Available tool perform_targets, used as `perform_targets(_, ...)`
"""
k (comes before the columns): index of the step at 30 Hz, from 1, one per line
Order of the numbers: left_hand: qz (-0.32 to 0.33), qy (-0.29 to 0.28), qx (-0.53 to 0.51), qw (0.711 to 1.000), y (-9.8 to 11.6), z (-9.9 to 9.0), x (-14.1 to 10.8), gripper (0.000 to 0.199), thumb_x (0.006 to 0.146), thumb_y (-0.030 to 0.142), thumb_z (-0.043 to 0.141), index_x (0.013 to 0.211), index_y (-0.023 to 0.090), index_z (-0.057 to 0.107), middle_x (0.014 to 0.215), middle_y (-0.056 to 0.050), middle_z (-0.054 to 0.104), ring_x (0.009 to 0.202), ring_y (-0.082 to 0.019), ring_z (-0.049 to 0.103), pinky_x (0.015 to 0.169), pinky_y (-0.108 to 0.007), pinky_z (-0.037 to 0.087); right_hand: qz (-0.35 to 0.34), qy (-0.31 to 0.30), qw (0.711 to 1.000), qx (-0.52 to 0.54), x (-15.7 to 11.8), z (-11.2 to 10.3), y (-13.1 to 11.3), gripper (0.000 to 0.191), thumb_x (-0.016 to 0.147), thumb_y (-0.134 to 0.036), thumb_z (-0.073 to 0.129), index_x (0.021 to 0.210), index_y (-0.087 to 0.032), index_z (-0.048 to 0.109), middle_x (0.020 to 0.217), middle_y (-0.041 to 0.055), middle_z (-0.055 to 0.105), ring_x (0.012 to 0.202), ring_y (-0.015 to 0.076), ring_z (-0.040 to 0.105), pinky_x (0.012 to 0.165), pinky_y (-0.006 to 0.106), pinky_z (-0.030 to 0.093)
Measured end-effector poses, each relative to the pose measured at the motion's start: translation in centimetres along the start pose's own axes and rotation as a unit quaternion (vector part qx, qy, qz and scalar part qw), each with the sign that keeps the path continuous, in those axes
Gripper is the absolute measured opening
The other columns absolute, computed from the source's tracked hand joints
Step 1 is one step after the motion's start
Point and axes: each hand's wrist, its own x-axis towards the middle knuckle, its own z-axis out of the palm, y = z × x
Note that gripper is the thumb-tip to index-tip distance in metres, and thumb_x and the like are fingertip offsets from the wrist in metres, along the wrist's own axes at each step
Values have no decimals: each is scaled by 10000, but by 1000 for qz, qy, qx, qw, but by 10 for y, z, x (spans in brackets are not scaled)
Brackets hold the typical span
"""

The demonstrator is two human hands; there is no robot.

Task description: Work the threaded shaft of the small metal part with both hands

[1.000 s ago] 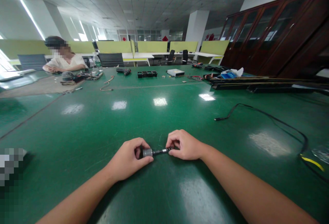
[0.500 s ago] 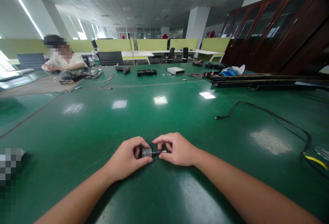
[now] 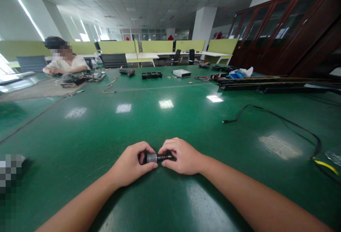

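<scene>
Close in front of me, a small grey cylindrical part (image 3: 152,157) with a black ribbed shaft (image 3: 163,157) lies level, low over the green table. Around the cylinder, the thumb and fingers of my left hand (image 3: 134,162) are closed from the left. The ribbed shaft points to the right, ending in a narrower dark tip. My right hand (image 3: 182,156) curls around the shaft, its index fingertip at the upper side and its thumb at the lower side, near the cylinder's end. The shaft's tip shows in the hollow between thumb and fingers.
A black cable (image 3: 282,118) winds across the table (image 3: 160,125) on the right. Black rails (image 3: 239,84), a white box (image 3: 182,73), a black frame (image 3: 151,75) and a power drill (image 3: 127,72) lie along the far side. Another person (image 3: 66,63) sits at the far left behind loose parts.
My right index finger has come down and my right fingertips have moved left along the shaft toward the cylinder. The left hand and the cylinder have stayed in place.
</scene>
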Motion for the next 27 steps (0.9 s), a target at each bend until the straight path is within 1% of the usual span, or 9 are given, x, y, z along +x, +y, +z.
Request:
perform_targets(3,3,-2,3,1000,-1,0,0,228,756,363,724,900,197,664,666,46,538,606,-131,502,568,-227,346,0,1,1000,-11,0,2,-1,208,728,-185,718,935,-191,691,802,-9,651,711,133,562,784,288,401)
perform_targets(6,1,-1,9,1000,1,1,0,233,759,373,720,904,198,669,665,43,540,605,-133,496,566,-227,342,-5,0,1000,-19,-1,3,-2,182,746,-188,707,927,-194,690,795,-12,657,727,136,571,791,293,400)
perform_targets(11,-5,1,14,1000,4,1,-1,232,768,380,715,911,201,677,667,38,542,605,-137,494,563,-231,338,-11,0,1000,-27,-1,4,0,127,766,-184,681,892,-191,694,784,5,663,735,150,576,775,295,398)
perform_targets(19,-6,0,11,1000,4,1,0,222,766,363,721,908,197,680,691,32,554,617,-139,502,569,-232,342,-29,4,999,-30,0,3,1,130,737,-157,685,864,-185,693,749,-5,653,713,145,569,745,282,393)
perform_targets(27,-4,-1,9,1000,3,1,0,227,765,363,720,913,197,676,679,36,544,611,-136,499,565,-230,340,-23,6,999,-30,0,4,1,122,736,-160,687,855,-184,691,748,-5,650,708,142,567,747,279,400)
